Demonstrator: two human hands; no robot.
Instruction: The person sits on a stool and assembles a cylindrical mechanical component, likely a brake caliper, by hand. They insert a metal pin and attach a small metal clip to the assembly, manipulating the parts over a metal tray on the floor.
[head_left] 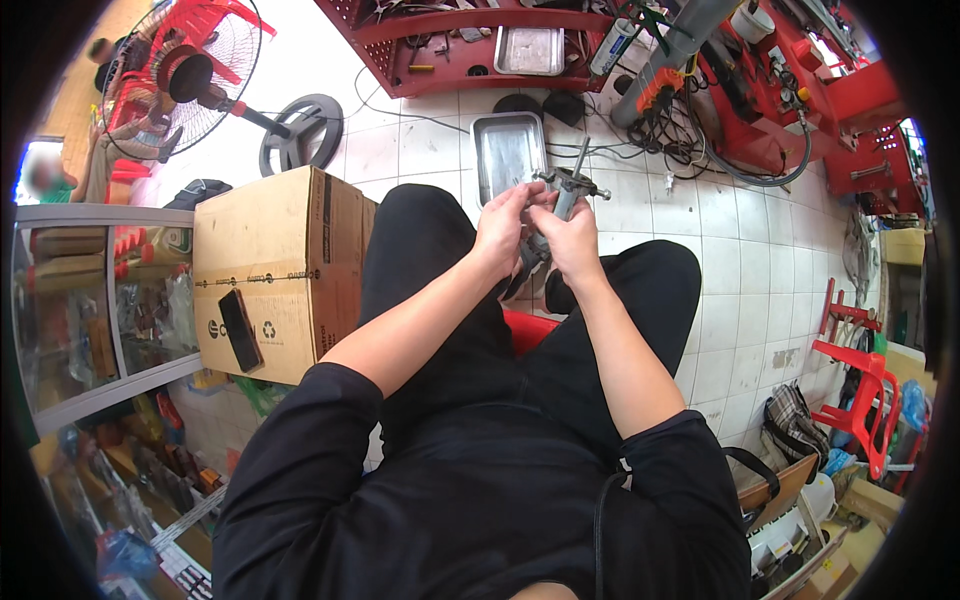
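Between my knees, both hands grip a grey metal part (pixel 565 203) with a cylindrical body, a thin rod rising from its far end and short arms at the sides; I cannot tell its exact kind. My right hand (pixel 572 240) is wrapped round the cylinder, thumb on top. The fingers of my left hand (pixel 503 225) are closed at its left side, and what exactly they pinch is hidden. A shallow metal tray (pixel 508 128) lies on the floor just beyond my hands.
On the left stands a cardboard box (pixel 255 230) with a black phone (pixel 240 330) on it, beside a glass cabinet (pixel 70 310). A fan (pixel 185 80) is behind. A red tool trolley (pixel 400 45), cables (pixel 660 130), red machinery (pixel 770 110) and a red plastic stool (pixel 870 400) surround me.
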